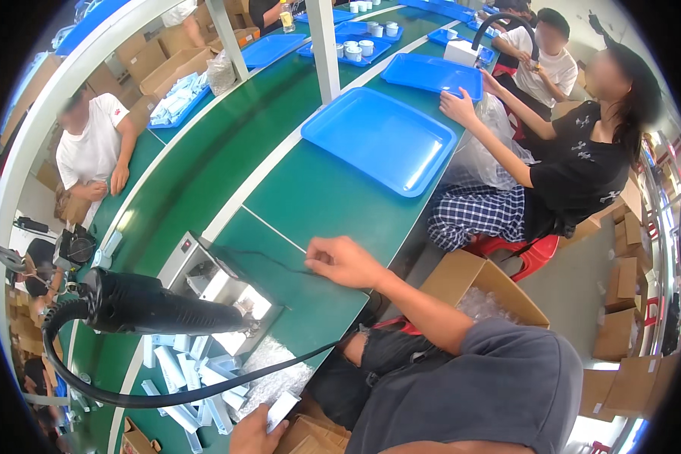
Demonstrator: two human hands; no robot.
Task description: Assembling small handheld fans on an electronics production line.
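My left hand is closed around a light blue plastic piece, oblong with a pale flat face, low at the bottom of the view. Beside it lies a heap of similar light blue plastic pieces on the green bench. My right hand is over the bench with fingers curled together; what they hold, if anything, cannot be made out. Left of that hand stands a metal fixture with an open, lit front. A black power tool with a thick cord lies across in front of it.
A blue tray lies farther along the green bench. On the right, a co-worker holds another blue tray. Clear bubble wrap lies beside the heap. A cardboard box stands by my right arm. A white post rises beyond.
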